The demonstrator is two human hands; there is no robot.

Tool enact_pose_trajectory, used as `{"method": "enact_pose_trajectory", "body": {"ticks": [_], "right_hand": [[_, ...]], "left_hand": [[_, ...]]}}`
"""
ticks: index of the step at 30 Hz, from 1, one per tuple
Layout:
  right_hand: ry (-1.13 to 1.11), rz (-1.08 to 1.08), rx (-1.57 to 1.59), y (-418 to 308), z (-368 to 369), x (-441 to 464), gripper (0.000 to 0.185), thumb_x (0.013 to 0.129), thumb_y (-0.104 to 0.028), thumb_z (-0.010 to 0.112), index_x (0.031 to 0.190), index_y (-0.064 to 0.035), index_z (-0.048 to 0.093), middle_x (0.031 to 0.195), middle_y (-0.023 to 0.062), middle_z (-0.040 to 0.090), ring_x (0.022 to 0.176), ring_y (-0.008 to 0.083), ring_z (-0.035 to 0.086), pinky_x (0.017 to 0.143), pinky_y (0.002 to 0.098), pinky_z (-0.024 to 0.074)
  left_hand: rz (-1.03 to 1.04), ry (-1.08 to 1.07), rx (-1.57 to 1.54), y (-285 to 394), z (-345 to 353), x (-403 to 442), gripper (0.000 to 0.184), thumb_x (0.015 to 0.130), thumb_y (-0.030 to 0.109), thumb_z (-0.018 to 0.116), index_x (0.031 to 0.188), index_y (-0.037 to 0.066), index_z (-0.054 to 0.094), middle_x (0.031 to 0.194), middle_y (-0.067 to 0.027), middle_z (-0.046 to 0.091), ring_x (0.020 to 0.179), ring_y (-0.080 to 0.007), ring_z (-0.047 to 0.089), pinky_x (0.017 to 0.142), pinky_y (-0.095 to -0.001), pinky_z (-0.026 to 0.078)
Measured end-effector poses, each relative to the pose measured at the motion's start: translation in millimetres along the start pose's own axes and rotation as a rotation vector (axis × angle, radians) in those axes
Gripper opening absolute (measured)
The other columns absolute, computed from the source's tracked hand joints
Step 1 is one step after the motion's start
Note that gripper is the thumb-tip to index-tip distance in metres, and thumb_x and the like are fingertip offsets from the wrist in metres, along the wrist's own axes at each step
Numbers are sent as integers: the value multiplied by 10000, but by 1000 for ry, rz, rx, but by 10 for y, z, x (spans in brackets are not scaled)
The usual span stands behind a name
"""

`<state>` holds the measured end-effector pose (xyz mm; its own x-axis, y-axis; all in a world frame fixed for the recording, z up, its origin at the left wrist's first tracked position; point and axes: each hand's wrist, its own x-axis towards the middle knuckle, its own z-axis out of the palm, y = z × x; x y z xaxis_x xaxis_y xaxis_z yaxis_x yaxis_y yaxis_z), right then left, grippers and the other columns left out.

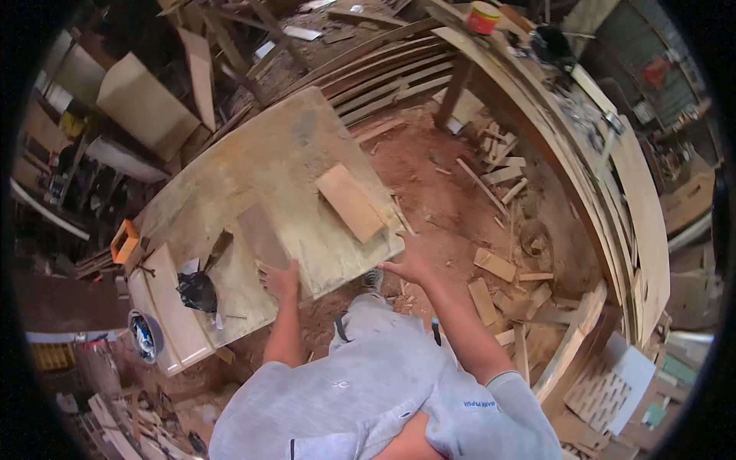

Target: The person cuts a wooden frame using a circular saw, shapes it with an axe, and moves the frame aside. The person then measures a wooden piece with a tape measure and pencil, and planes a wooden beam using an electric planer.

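A worn wooden table [199, 192] lies before me with a light wooden board [349, 203] on its right part and a greyer board [262, 236] near its middle. My left hand [279, 280] is at the table's near edge, touching the lower end of the greyer board, its fingers spread. At the table's right corner is my right hand [411, 257], thumb and fingers apart, next to the corner edge. A black plastic bag [197, 291] and a dark-bladed tool [220, 249] rest on the table left of my left hand.
Wood offcuts [494, 264] litter the reddish ground at the right. Long stacked planks [567, 146] curve along the right side, with a red-yellow tub [483, 18] on top. A round container [146, 337] and an orange object [124, 241] are at the left.
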<state>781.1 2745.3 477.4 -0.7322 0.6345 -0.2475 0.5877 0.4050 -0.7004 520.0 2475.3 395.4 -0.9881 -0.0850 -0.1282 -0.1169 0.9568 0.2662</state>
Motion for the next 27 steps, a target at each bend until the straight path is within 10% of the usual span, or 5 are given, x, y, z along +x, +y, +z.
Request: {"method": "enact_pose_trajectory", "body": {"ticks": [7, 15, 22, 27], "right_hand": [[-79, 32, -393, -660, 596, 1230, 1404, 636, -574, 943, 1695, -140, 130, 1699, 328, 159, 1557, 525, 201, 1224, 607, 290], [-213, 145, -222, -387, 515, 1381, 1292, 667, -484, 906, 1698, -161, 198, 1672, 286, 304, 1485, 481, 397, 1226, 530, 334], [-58, 233, 1109, 338, -194, 274, 954, 851, -411, 770, 1635, -32, 381, 1709, 162, 326, 1485, 260, 438, 1224, 400, 329], [300, 562, 1641, 1186, -142, -1449, 735, 897, -433, 745, 1495, -67, 526, 1241, 95, 704, 1074, 241, 685, 947, 442, 549]], "left_hand": [[35, 148, 61, 49, 16, 72, 1178, 714, 520, 857, 1601, 26, 257, 1540, -307, 423, 1378, -485, 451, 1143, -581, 396], [-88, 37, 55, -173, 431, 394, 1354, 700, 589, 872, 1661, -6, 126, 1568, -316, 398, 1435, -498, 405, 1178, -584, 364], [49, -230, -92, -319, 492, 628, 1242, 748, 570, 859, 1613, -40, 210, 1513, -282, 462, 1381, -450, 467, 1145, -555, 410], [77, -541, -320, -302, 219, 576, 1118, 789, 537, 847, 1568, -53, 305, 1454, -249, 525, 1326, -410, 523, 1120, -528, 443]]}}
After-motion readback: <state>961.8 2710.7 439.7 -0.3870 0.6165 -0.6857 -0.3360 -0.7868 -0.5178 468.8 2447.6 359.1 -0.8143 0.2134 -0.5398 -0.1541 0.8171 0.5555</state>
